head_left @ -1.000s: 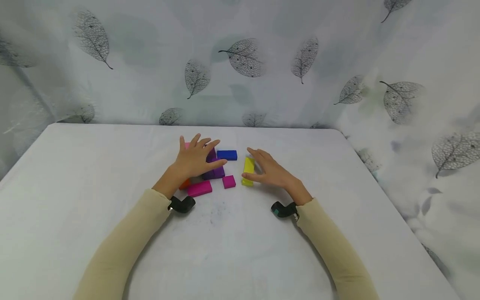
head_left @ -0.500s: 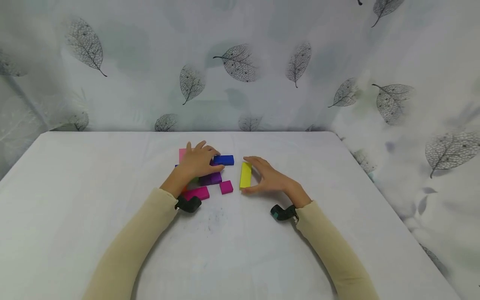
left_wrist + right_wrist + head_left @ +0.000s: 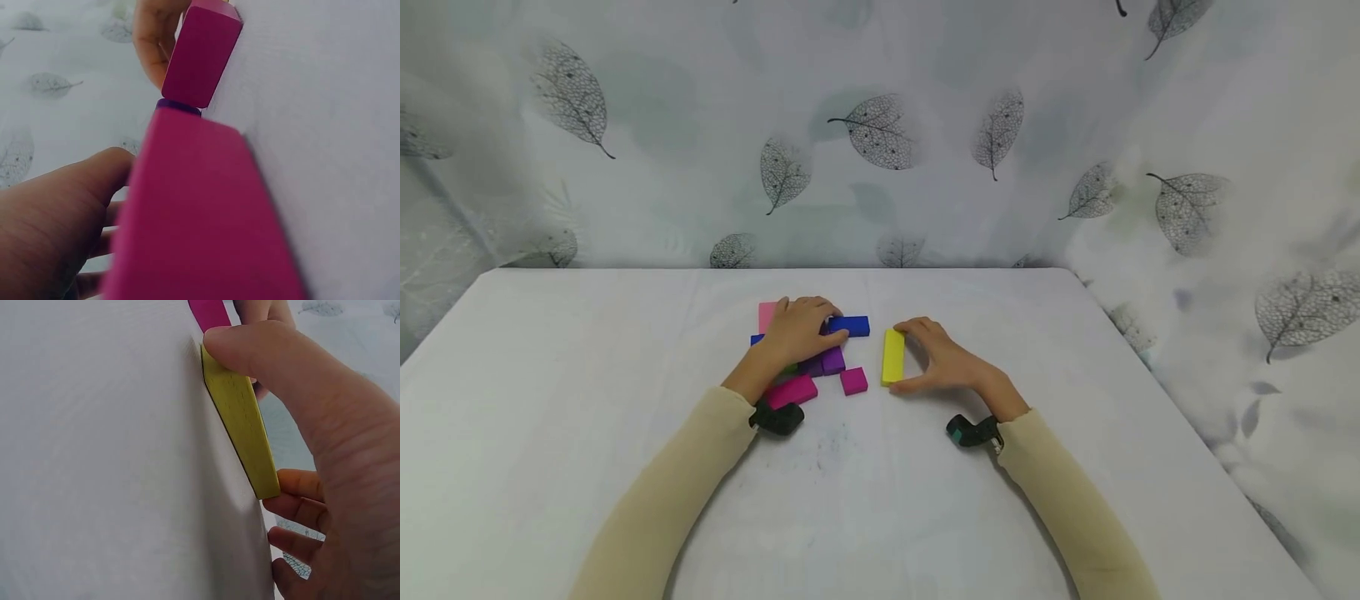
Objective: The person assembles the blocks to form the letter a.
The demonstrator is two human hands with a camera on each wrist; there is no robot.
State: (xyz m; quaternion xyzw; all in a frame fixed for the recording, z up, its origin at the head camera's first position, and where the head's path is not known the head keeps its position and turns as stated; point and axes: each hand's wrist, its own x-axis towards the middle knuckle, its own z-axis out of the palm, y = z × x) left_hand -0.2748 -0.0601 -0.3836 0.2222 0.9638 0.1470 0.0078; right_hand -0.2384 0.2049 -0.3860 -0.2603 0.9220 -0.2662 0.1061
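My right hand (image 3: 946,360) grips a yellow rectangular block (image 3: 892,357) by its two ends; in the right wrist view the thumb presses the near end of the yellow block (image 3: 240,419) and a finger meets the far end. Left of it, my left hand (image 3: 795,329) lies over a cluster of coloured blocks, thumb and fingers near the left end of a blue block (image 3: 848,326). The palm hides whether those fingers hold anything. Purple blocks (image 3: 832,361) show below the thumb. In the left wrist view a magenta block (image 3: 200,206) covers part of that hand.
A small magenta block (image 3: 853,382) sits between the hands. A longer magenta block (image 3: 792,391) lies by the left wrist, and a light pink block (image 3: 766,315) behind the left hand. The white table (image 3: 880,500) meets a leaf-patterned cloth (image 3: 700,167) at the back.
My right thumb and fingers have closed onto the yellow block's ends. My left hand has lowered onto the cluster, its spread fingers now bent. The head view has tilted slightly.
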